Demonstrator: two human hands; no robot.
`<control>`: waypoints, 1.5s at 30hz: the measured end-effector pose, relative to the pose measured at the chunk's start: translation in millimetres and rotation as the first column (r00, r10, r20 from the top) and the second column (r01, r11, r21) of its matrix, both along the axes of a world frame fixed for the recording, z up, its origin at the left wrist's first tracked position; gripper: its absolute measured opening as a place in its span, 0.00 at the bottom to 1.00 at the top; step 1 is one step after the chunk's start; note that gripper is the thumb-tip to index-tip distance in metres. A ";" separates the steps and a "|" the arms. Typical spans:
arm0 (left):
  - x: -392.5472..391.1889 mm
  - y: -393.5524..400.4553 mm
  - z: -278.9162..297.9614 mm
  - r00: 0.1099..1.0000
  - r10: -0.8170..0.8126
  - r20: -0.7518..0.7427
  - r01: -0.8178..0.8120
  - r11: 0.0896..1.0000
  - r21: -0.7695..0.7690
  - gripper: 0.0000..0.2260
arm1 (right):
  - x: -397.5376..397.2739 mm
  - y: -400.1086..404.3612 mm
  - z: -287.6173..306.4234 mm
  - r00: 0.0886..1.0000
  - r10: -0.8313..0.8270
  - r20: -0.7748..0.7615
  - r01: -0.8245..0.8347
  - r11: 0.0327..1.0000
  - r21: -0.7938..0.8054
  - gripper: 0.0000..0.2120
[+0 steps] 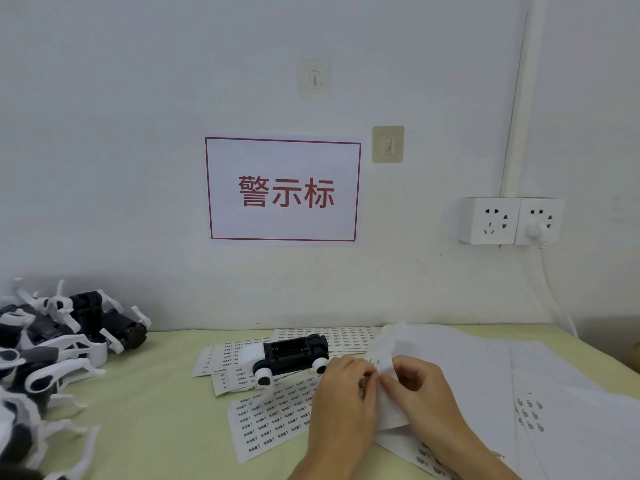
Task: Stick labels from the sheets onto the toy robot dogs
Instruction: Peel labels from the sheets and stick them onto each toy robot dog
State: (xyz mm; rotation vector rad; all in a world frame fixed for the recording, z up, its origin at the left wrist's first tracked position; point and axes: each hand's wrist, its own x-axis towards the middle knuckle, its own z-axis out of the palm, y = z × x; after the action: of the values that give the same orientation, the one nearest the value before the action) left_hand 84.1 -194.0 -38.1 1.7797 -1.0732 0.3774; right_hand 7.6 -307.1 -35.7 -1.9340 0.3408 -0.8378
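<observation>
A black and white toy robot dog lies on its back on label sheets in the middle of the table, its battery bay facing up. Just right of it, my left hand and my right hand meet over a curled white label sheet. My right hand pinches the sheet's edge. My left hand's fingertips pinch at the same spot; whether a label is between them is hidden. More sheets lie behind the dog.
A heap of black and white toy robot dogs fills the table's left side. Large white backing sheets cover the right side. A wall sign, two hooks and a double socket with a cord are behind.
</observation>
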 end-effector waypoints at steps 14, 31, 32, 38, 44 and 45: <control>-0.4 -0.8 0.1 0.994 0.006 -0.107 -0.004 1.000 0.019 0.02 | -0.8 6.9 5.2 1.000 -0.008 0.023 0.008 1.000 -0.005 0.22; 0.9 -0.9 1.0 0.991 0.003 -0.136 -0.005 1.000 -0.010 0.08 | -5.0 9.9 9.5 1.000 -0.018 0.000 0.018 0.997 0.071 0.15; 0.5 -0.7 1.5 0.988 0.006 -0.155 -0.008 1.000 -0.016 0.08 | -4.7 9.8 9.0 1.000 -0.027 0.005 0.027 0.997 0.068 0.15; -1.3 0.9 5.0 0.963 0.010 -0.269 -0.041 0.993 -0.109 0.10 | -2.6 7.7 3.6 0.972 -0.233 0.025 0.231 0.971 0.054 0.12; -1.1 1.5 3.8 0.954 0.015 -0.299 -0.062 0.987 -0.149 0.09 | 0.2 13.5 1.5 0.885 -0.460 0.078 0.466 0.865 -0.185 0.10; -0.8 1.6 3.9 0.956 0.017 -0.294 -0.066 0.985 -0.160 0.09 | -1.2 15.6 2.5 0.894 -0.424 0.146 0.448 0.860 -0.243 0.11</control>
State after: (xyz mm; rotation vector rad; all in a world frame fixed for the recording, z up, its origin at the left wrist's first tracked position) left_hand 83.2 -192.4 -34.2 1.6477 -0.7732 0.2144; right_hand 6.5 -291.4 -33.2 -2.0965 0.6580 -1.3216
